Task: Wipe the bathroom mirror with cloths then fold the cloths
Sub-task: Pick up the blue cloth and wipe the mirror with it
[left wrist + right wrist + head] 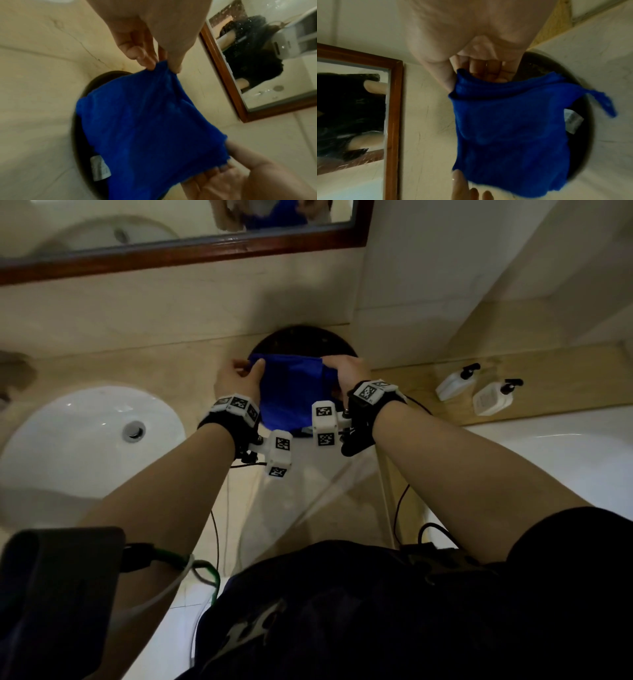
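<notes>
- Blue cloth (291, 392) held up off the table (191, 361), stretched between both hands, hanging over a dark round tray (305, 337) that sits against the back wall.
- Left hand (239, 378) — thumb and fingertips pinch the cloth's upper left corner; the left wrist view shows the pinch clearly (154, 59).
- Right hand (346, 371) — fingers curled over the upper right edge, gripping a bunched fold; seen in the right wrist view (481, 67).
- Cloth looks doubled over, lower edge loose; one corner trails out to the side (604, 102). White care label (573, 120) sticks out at one edge.
- Mirror (171, 220) with brown wood frame is on the wall above the table, well apart from the cloth; the cloth's blue shows in its reflection.
- White sink basin (89, 440) set in the table left of the hands.
- Two white pump bottles (479, 392) lie on a wooden ledge to the right, beside a white tub rim (565, 446).
- Wrist views are motion-blurred; weave detail not readable.
</notes>
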### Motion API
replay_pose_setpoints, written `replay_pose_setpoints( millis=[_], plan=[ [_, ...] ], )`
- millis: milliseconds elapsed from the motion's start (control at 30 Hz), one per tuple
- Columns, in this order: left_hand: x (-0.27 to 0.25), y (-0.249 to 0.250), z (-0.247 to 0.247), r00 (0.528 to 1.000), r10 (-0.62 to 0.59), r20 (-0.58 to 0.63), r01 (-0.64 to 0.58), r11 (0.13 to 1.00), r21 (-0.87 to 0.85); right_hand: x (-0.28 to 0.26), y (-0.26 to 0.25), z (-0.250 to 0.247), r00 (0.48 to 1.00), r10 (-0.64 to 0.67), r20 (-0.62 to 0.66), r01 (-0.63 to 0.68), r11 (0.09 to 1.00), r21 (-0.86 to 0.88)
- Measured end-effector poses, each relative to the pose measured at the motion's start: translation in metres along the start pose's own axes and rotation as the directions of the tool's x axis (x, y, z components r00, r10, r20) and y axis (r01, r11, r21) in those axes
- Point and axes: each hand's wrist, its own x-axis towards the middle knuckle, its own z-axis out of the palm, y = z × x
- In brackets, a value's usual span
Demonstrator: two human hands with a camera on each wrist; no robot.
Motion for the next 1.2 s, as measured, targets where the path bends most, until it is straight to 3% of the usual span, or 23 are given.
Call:
replay_pose_setpoints(
  millis=[100,167,233,267,367,467,667,733,800,933,1067,1133,1200],
  plan=[
    [-0.011,0.001,0.004,0.998,0.061,-0.035,-0.059,0.996,0.066,-0.006,0.010,0.003,0.998,0.052,0.044,-0.055,0.996,0.071],
    [-0.021,0.003,0.013,0.988,0.075,0.136,-0.078,0.997,0.019,-0.011,0.015,0.006,0.995,0.059,0.082,-0.060,0.998,0.016],
    [-0.031,0.004,0.023,0.938,0.081,0.336,-0.091,0.996,0.015,-0.013,0.018,0.008,0.993,0.060,0.106,-0.056,0.997,-0.044],
    [-0.035,0.004,0.026,0.923,0.092,0.373,-0.110,0.994,0.028,-0.014,0.019,0.008,0.991,0.064,0.117,-0.057,0.996,-0.067],
    [-0.039,0.004,0.030,0.932,0.141,0.335,-0.163,0.986,0.038,-0.015,0.018,0.008,0.990,0.050,0.134,-0.038,0.995,-0.093],
    [-0.034,-0.002,0.024,0.941,0.118,0.317,-0.123,0.992,-0.004,-0.009,0.018,0.001,0.994,-0.011,0.110,0.026,0.991,-0.133],
    [-0.022,-0.010,0.008,0.966,0.045,0.255,-0.023,0.996,-0.089,0.003,0.024,-0.016,0.991,-0.124,-0.058,0.105,0.958,-0.265],
    [-0.024,-0.005,0.010,0.964,0.061,0.257,-0.038,0.995,-0.095,0.002,0.029,-0.016,0.966,-0.256,-0.032,0.218,0.878,-0.426],
    [-0.028,0.003,0.015,0.959,0.092,0.270,-0.067,0.993,-0.099,-0.004,0.031,-0.011,0.934,-0.348,0.077,0.330,0.765,-0.553],
    [-0.037,0.017,0.029,0.942,0.176,0.287,-0.149,0.982,-0.114,-0.016,0.026,0.003,0.909,-0.222,0.351,0.414,0.562,-0.716],
    [-0.042,0.026,0.028,0.916,0.272,0.294,-0.272,0.961,-0.042,-0.015,0.029,0.000,0.932,-0.148,0.330,0.362,0.348,-0.865],
    [-0.040,0.029,0.021,0.882,0.274,0.384,-0.299,0.954,0.006,-0.013,0.031,-0.008,0.951,-0.118,0.286,0.307,0.247,-0.919],
    [-0.035,0.032,0.010,0.823,0.227,0.520,-0.356,0.921,0.161,-0.010,0.034,-0.018,0.964,-0.120,0.239,0.259,0.198,-0.945]
  ],
)
